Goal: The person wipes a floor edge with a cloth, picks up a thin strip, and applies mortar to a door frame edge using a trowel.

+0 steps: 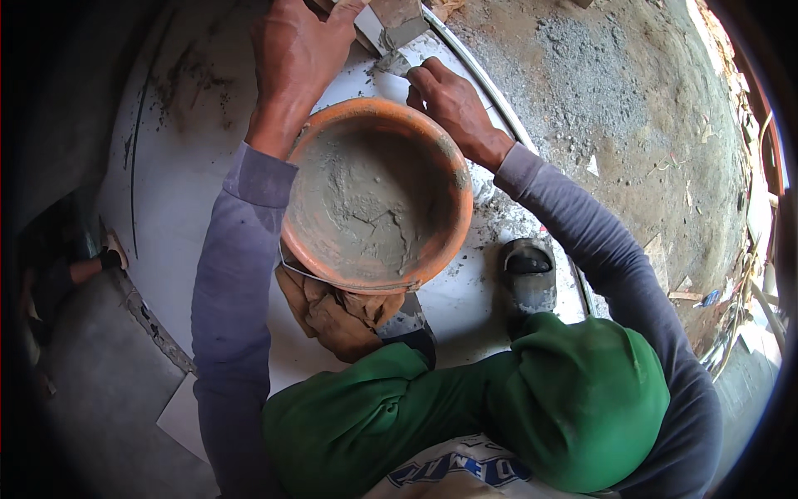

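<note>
At the top edge, my left hand (299,50) grips the end of a grey mortar-smeared block (399,21), its fingertips partly cut off by the frame. Beside it, my right hand (453,104) is closed, knuckles up. A small flat grey piece smeared with mortar (393,63) shows at its fingers and reaches toward the block; I cannot make out a handle. Between my forearms sits an orange bucket (459,200) with a wire handle, partly filled with wet grey mortar (374,200). Neither hand touches the bucket.
A crumpled brown cloth (332,320) lies against the bucket's near side. My sandalled foot (530,270) rests on the white sheet (199,208). Grey gravel (582,71) is spread beyond the sheet's right edge. At the far left shows another person's foot (114,252).
</note>
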`<move>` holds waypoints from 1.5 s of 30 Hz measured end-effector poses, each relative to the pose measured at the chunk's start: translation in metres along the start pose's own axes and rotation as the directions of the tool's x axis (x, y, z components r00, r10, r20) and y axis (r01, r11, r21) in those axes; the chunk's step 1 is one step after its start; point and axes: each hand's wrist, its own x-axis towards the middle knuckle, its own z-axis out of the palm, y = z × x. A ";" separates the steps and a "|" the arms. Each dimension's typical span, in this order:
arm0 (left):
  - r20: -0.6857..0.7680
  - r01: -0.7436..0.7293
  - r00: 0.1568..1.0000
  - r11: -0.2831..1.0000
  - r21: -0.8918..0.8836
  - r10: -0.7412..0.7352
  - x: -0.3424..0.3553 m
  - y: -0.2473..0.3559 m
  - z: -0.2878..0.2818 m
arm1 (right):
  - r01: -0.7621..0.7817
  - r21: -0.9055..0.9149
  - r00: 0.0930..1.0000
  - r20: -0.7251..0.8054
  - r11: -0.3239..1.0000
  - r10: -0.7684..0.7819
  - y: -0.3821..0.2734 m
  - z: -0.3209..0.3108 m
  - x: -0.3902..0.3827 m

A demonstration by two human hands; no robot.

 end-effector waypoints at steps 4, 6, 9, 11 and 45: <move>-0.035 0.078 0.997 0.982 0.174 -0.073 -0.003 0.005 -0.002 | 0.001 -0.015 1.000 0.009 1.000 -0.001 -0.004 -0.004 0.001; -0.050 0.060 0.997 0.985 0.162 -0.052 -0.003 0.006 -0.002 | 0.003 -0.027 1.000 0.003 1.000 -0.003 -0.006 -0.006 0.002; -0.036 0.066 0.997 0.987 0.146 -0.061 -0.002 0.004 -0.001 | 0.013 -0.040 1.000 -0.012 0.999 -0.014 -0.007 -0.008 0.003; 0.014 0.079 0.997 0.993 0.086 -0.081 0.000 0.002 0.000 | 0.026 -0.046 0.999 -0.027 0.999 -0.027 -0.007 -0.009 0.004; -0.053 -0.085 0.995 0.994 0.065 0.088 -0.002 0.000 0.000 | -0.015 -0.046 1.000 -0.008 0.999 0.015 -0.002 -0.001 -0.004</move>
